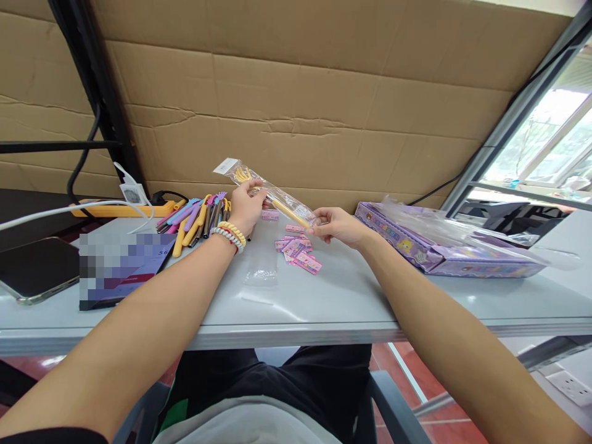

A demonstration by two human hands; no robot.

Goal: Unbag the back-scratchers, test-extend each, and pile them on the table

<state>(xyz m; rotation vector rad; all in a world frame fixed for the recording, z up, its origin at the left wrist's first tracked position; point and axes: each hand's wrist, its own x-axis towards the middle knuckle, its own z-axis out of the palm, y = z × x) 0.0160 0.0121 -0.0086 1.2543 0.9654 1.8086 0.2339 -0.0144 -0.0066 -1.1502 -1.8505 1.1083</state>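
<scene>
A long yellow pen lies inside a clear plastic bag, held slantwise above the table. My left hand grips the bag near its middle, below the yellow hand-shaped end of the pen. My right hand pinches the bag's lower right end. Under the hands, several small pink-purple printed cards lie in a loose pile. Another clear bag rests flat on the table near my left wrist. Left of that wrist is a heap of colourful pens.
On the right, a purple printed box carries clear plastic bags. At left are a black phone, a dark purple booklet and an orange power strip with a white charger and cable. A cardboard wall stands behind the table.
</scene>
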